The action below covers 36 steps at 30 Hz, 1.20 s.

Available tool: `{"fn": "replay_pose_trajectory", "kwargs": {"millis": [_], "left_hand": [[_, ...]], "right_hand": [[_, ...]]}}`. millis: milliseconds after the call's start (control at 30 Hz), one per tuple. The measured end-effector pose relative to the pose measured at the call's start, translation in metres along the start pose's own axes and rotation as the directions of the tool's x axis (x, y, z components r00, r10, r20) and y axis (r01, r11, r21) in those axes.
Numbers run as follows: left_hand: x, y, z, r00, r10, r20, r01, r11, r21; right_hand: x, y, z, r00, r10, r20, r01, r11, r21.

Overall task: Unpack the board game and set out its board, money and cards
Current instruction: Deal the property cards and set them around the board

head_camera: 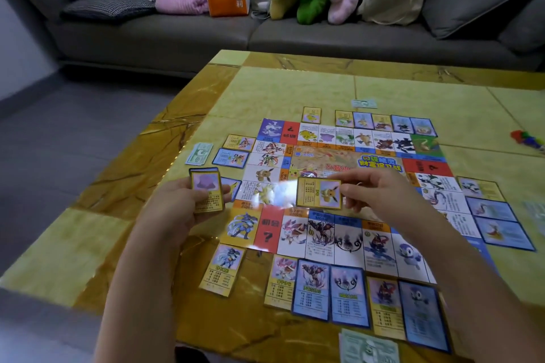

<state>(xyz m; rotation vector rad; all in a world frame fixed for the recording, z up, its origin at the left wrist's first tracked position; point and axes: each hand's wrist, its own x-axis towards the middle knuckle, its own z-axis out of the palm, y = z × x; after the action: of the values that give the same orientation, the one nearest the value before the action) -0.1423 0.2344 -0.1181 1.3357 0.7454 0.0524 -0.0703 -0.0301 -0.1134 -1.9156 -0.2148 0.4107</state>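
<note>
The board (348,158) lies unfolded on the yellow tabletop (283,88), with cards face up along its 4 sides, including a near row of 6 cards (348,295). The left hand (185,209) grips a small stack of cards (206,193) just off the board's left edge, with a purple-pictured card on top. The right hand (380,194) pinches a single yellow card (320,193) by its right end, holding it sideways above the board's left half. The 2 hands are apart. Paper money lies in 3 places: a money pile (200,153) left of the board, a single banknote (364,103) beyond it, and near banknotes (368,346) at the tabletop's front edge. Coloured tokens (528,138) sit far right. A grey sofa (177,35) stands behind.
</note>
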Motion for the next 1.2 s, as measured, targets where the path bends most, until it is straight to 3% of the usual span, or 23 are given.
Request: {"fn": "replay_pose_trajectory", "kwargs": {"millis": [200,433,600,900,1200], "left_hand": [[0.007,0.003,0.004,0.997,0.074,-0.030,-0.074,0.997,0.020],[0.008,0.003,-0.006,0.976,0.138,-0.169,-0.139,0.990,0.002],[0.001,0.003,-0.007,0.969,0.149,-0.196,-0.148,0.989,0.020],[-0.001,0.003,-0.001,0.979,0.135,-0.154,-0.124,0.989,0.079],[0.008,0.002,-0.016,0.952,0.072,-0.296,-0.077,0.997,-0.005]], "right_hand": [[0.000,-0.004,-0.007,0.997,0.001,0.075,0.002,0.999,-0.035],[0.005,-0.008,-0.014,0.998,-0.030,0.047,0.032,0.999,-0.042],[0.005,-0.002,-0.012,1.000,-0.018,0.022,0.019,1.000,-0.011],[0.007,0.001,-0.010,1.000,0.001,0.016,-0.001,0.999,-0.035],[0.067,-0.038,0.029,0.996,-0.062,0.064,0.065,0.997,-0.043]]}}
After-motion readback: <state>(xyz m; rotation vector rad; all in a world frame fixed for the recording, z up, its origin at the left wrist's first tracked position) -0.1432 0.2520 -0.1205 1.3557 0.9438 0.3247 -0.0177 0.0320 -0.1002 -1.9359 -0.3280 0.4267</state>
